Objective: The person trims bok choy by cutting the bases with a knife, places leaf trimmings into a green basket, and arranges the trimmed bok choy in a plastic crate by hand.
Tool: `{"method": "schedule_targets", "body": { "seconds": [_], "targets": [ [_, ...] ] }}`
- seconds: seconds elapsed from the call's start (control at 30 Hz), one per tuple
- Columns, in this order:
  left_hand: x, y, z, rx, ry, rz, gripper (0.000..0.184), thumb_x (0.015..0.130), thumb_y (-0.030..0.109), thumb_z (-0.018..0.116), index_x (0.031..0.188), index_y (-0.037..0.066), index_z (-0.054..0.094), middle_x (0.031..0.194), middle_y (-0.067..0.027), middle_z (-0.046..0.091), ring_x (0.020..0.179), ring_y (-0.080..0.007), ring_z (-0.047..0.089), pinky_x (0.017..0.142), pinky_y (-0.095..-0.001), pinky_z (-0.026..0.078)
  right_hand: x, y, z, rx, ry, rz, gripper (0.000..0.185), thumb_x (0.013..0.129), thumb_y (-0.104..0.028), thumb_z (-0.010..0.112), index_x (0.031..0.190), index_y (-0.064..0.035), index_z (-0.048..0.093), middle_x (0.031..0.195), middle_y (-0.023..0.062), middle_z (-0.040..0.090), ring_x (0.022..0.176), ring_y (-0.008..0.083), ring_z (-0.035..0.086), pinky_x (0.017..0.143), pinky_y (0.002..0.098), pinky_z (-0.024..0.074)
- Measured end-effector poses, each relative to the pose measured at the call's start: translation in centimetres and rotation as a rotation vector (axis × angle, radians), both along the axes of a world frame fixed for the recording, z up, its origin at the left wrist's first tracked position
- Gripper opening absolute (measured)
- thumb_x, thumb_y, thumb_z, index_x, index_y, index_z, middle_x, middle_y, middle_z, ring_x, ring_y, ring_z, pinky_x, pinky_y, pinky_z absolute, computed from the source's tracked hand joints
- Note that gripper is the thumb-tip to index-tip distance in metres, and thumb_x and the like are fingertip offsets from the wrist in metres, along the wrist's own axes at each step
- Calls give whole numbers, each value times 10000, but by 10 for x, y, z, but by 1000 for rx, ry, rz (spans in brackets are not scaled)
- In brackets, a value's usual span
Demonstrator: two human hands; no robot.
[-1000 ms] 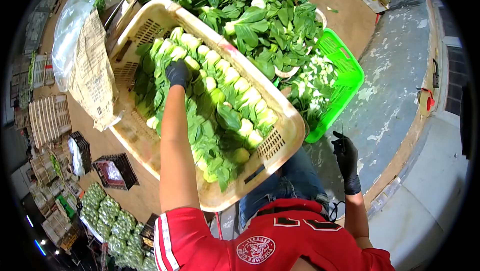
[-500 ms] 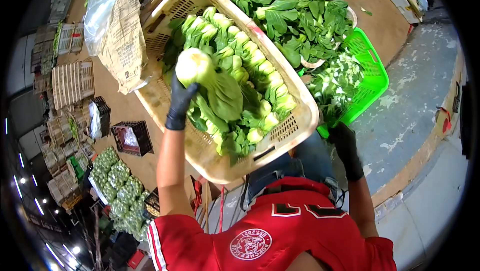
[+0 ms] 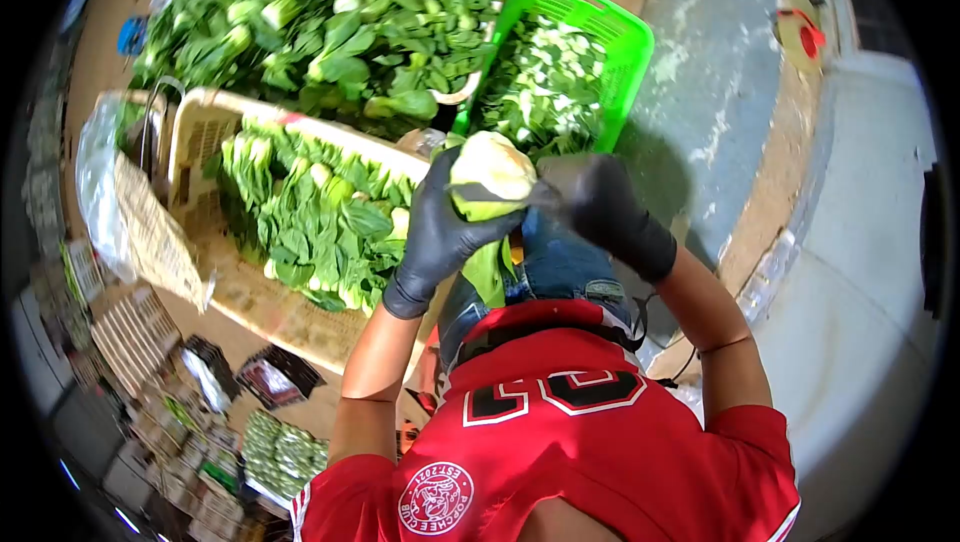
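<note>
My left hand (image 3: 438,232), in a black glove, is wrapped around a bok choy (image 3: 494,160) in front of my waist. Its pale base points up, and green leaves hang below. My right hand (image 3: 608,204), gloved in black too and smeared by motion, is closed just to the right of it. From its fingers a thin dark knife blade (image 3: 484,192) seems to lie across the bok choy's base; the handle is hidden. Left of my hands, a cream plastic crate (image 3: 262,294) holds rows of bok choy.
Beyond the crate rises a large heap of leafy bok choy (image 3: 330,32). A green basket (image 3: 628,62) with loose leaves and trimmings stands just ahead of my hands. A paper sack (image 3: 150,227) hangs over the crate's left side. Dark crates (image 3: 278,377) stand on the floor at lower left.
The bok choy in my left hand has moved from above the cream crate to in front of my waist. My right hand has come up from beside the green basket to meet it. My view has turned right.
</note>
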State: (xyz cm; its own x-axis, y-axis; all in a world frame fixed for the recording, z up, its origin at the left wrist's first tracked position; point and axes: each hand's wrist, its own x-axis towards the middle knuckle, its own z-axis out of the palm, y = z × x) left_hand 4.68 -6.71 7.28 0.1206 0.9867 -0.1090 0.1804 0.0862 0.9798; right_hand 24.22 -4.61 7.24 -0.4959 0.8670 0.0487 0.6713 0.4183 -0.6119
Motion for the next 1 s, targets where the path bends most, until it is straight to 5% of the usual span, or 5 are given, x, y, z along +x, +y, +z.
{"method": "schedule_targets", "body": {
  "seconds": [0.37,0.47,0.57,0.73,1.0],
  "targets": [
    [63,5,-41,-173,-132,-292,707,629,174,792,1205,-19,432,1070,-139,574,1005,-208,554,889,-328,432,151,-80,-177,-720,-239,-585,292,753,-305,627,741,-13,619,678,216,593,653,382,591,607,453,453],
    [66,15,-58,-314,-268,-263,650,699,202,745,1213,-13,409,1106,-143,552,1024,-207,537,910,-328,412,154,-68,-135,-511,-129,-622,335,747,-301,683,836,15,618,748,219,620,693,366,618,632,427,479],
    [74,22,-56,-278,-161,-211,641,734,227,718,1221,-18,380,1100,-154,550,1028,-210,533,902,-334,414,100,-44,-83,-368,692,-465,524,721,-262,734,1112,-8,494,883,190,630,773,335,637,698,391,502],
    [75,44,-59,11,121,-285,563,765,293,696,1159,-28,453,1015,-170,599,956,-236,590,847,-338,445,63,-8,-31,-395,314,-289,594,687,-263,750,1139,-27,445,898,178,621,770,330,627,695,369,504],
    [64,67,-65,-445,-197,-538,434,789,282,648,1073,-30,549,969,-93,621,861,-139,577,789,-269,455,109,26,-70,-562,459,-17,380,718,-186,656,1035,9,580,934,146,608,820,218,573,760,324,449]
  ]
}}
